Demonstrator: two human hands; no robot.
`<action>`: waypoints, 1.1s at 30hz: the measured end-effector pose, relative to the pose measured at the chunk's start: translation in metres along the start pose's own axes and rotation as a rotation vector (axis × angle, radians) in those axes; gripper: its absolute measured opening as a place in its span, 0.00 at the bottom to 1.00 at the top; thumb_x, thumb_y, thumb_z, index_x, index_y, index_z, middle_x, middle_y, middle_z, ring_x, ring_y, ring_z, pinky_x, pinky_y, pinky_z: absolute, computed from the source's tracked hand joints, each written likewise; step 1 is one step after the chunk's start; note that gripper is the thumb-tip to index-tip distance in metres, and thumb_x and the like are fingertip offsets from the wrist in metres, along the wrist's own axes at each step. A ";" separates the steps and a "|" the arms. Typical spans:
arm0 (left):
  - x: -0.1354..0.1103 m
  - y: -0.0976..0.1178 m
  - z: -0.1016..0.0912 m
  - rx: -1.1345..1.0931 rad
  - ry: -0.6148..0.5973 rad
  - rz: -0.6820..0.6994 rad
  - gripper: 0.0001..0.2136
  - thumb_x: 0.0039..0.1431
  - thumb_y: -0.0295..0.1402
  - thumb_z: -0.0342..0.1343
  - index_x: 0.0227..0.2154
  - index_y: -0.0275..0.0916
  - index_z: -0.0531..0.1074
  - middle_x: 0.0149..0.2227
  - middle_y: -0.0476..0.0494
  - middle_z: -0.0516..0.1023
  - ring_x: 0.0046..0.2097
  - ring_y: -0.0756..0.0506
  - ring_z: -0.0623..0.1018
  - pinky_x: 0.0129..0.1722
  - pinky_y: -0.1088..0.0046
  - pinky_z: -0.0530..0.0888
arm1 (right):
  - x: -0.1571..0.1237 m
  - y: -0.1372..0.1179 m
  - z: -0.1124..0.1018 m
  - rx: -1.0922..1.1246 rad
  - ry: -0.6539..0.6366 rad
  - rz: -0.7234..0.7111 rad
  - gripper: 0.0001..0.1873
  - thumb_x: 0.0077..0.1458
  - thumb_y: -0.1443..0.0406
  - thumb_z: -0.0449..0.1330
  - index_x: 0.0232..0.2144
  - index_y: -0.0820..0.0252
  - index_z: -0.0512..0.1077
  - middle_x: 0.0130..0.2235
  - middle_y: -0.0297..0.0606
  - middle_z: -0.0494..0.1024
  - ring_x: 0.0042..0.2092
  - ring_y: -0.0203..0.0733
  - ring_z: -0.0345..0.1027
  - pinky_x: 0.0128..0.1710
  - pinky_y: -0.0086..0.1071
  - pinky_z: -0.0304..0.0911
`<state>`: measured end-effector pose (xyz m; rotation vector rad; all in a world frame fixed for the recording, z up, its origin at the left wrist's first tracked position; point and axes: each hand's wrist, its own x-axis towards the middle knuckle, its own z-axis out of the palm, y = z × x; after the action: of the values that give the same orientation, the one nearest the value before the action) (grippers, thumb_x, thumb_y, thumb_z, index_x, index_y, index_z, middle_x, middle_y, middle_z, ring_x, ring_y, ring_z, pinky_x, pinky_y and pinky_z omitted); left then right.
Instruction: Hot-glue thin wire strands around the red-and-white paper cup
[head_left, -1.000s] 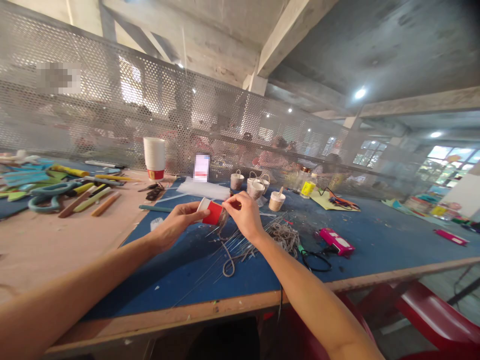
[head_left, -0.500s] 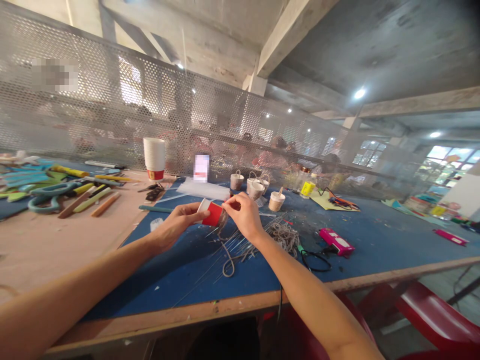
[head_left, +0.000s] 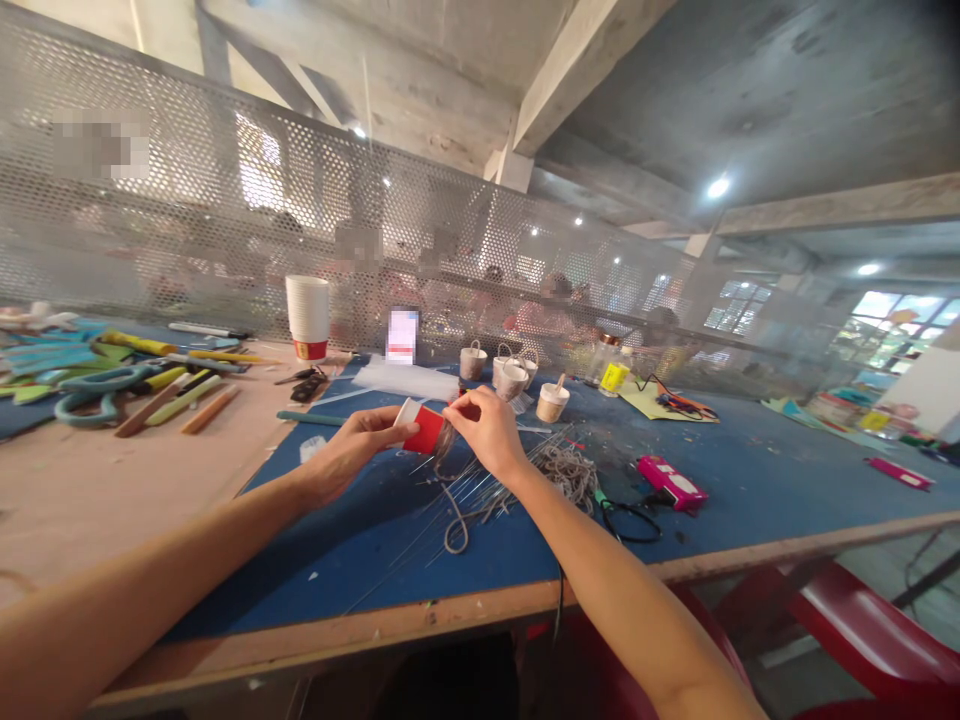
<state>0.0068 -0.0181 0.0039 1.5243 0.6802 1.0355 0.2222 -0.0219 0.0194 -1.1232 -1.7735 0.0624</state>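
Centre of the frame, just above a blue worktop [head_left: 675, 545]: two bare forearms reach in from the bottom edge and meet around a red cup [head_left: 422, 430] held on its side, clear of the surface. The left hand [head_left: 351, 447] grasps the cup's white-rimmed left end, fingers curled around it. The right hand [head_left: 489, 432] closes thumb and forefinger on the cup's right end, where grey cord [head_left: 453, 522] seems to be wound; a loose loop of it hangs to the worktop below. Thin wires [head_left: 487, 480] lie fanned out under the hands. Right of centre lie a pink box [head_left: 672, 482] and black scissors [head_left: 631, 520]. Behind the hands stand small baskets [head_left: 511, 376]; to the left, a stack of white cups [head_left: 307, 315] before a mesh screen [head_left: 187, 220].
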 end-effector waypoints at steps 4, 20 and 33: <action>0.000 -0.001 0.000 0.010 -0.005 -0.002 0.15 0.58 0.43 0.66 0.43 0.40 0.86 0.42 0.38 0.87 0.45 0.36 0.82 0.52 0.60 0.72 | 0.000 0.000 -0.001 0.027 -0.021 0.034 0.07 0.57 0.67 0.69 0.27 0.58 0.77 0.33 0.33 0.77 0.35 0.38 0.72 0.40 0.31 0.66; 0.002 -0.002 -0.001 -0.067 0.005 -0.026 0.16 0.55 0.44 0.69 0.42 0.40 0.86 0.43 0.37 0.87 0.47 0.33 0.83 0.55 0.56 0.72 | 0.003 0.012 -0.002 0.176 -0.003 0.071 0.20 0.71 0.57 0.53 0.36 0.58 0.82 0.38 0.39 0.81 0.41 0.41 0.75 0.47 0.33 0.68; 0.008 -0.003 -0.008 -0.195 0.119 -0.057 0.15 0.52 0.42 0.70 0.40 0.40 0.86 0.45 0.37 0.87 0.51 0.33 0.82 0.55 0.57 0.75 | -0.001 0.012 -0.002 0.427 -0.271 0.213 0.23 0.54 0.57 0.68 0.51 0.57 0.73 0.50 0.41 0.82 0.50 0.44 0.77 0.54 0.39 0.71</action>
<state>0.0038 -0.0062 0.0026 1.2759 0.6803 1.1216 0.2313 -0.0165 0.0138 -1.0148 -1.7537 0.7170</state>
